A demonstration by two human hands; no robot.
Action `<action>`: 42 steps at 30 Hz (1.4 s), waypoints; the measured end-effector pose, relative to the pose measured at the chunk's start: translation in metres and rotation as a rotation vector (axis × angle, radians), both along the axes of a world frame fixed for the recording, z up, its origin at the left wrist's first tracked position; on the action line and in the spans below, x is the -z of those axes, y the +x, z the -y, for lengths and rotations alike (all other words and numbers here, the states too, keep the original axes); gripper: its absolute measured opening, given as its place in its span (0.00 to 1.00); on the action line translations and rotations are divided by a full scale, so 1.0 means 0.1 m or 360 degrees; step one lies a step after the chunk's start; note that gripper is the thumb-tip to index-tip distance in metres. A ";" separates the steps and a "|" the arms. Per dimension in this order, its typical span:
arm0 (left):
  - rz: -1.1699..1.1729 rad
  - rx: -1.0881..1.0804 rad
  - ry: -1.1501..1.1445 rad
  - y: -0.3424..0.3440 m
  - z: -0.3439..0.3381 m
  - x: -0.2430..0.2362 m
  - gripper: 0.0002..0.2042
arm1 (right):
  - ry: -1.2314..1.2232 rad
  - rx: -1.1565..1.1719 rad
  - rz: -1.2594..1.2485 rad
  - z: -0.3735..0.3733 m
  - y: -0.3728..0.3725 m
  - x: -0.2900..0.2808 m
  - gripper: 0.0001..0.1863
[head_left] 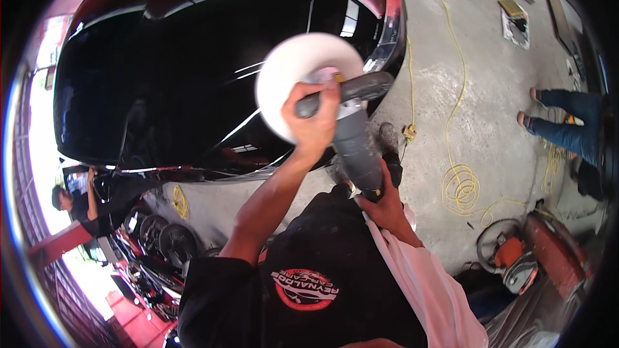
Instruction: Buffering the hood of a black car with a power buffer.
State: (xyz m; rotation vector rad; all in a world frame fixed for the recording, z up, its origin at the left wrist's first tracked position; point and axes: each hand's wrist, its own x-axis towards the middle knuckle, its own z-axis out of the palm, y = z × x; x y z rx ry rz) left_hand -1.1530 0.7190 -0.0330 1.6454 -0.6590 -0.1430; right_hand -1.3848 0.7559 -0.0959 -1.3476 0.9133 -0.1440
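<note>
A dark electric polisher (354, 138) with a round white pad (278, 80) is in both my hands. My left hand (316, 118) is wrapped round its black loop handle (367, 87), close to the pad. Farther back, my right hand (385, 203) grips the rear end of the polisher's body. The pad looks smeared by motion and lies over the glossy black car panel (174, 84) near its right edge. Whether its face touches the paint, I cannot tell. A pale pink cloth (429, 283) hangs down my right side.
A yellow cord (461, 193) lies coiled on the grey floor, right of the car. Someone's jeans-clad legs (567, 122) are at the far right, and another person (84, 203) is beside the car at left. A red machine (551, 251) stands at lower right; motorcycles (155, 238) at lower left.
</note>
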 end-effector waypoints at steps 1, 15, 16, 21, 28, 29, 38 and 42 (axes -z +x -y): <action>-0.0207 0.0054 0.0006 -0.07 0.13 0.06 0.08 | 0.0008 -0.0037 0.0022 0.07 -0.05 0.04 0.53; -0.0360 -0.0390 -0.0497 0.50 0.88 -0.20 0.10 | -0.0106 -0.0348 0.0149 1.60 0.57 -0.11 0.45; -0.0262 -0.0507 -0.0539 0.65 0.75 -0.28 0.10 | -0.0118 -0.0446 0.0072 1.62 0.77 -0.29 0.46; -0.0298 -0.0802 -0.0711 1.53 0.06 -0.53 0.12 | -0.0207 -0.0722 0.0028 1.44 1.76 -0.97 0.45; -0.0268 -0.1060 -0.1037 2.66 -0.82 -0.90 0.12 | -0.0703 -0.1086 0.0140 1.12 3.01 -1.04 0.44; -0.0254 -0.1054 -0.1057 2.83 -0.95 -0.97 0.12 | -0.0726 -0.1123 0.0122 0.98 3.22 -1.19 0.44; -0.0166 -0.1258 -0.1193 3.88 -2.11 -1.13 0.11 | -0.0568 -0.1245 -0.0005 0.01 4.55 -1.64 0.44; -0.0117 -0.1456 -0.1127 4.09 -2.44 -1.16 0.11 | -0.0534 -0.1328 0.0018 -0.27 4.89 -1.73 0.43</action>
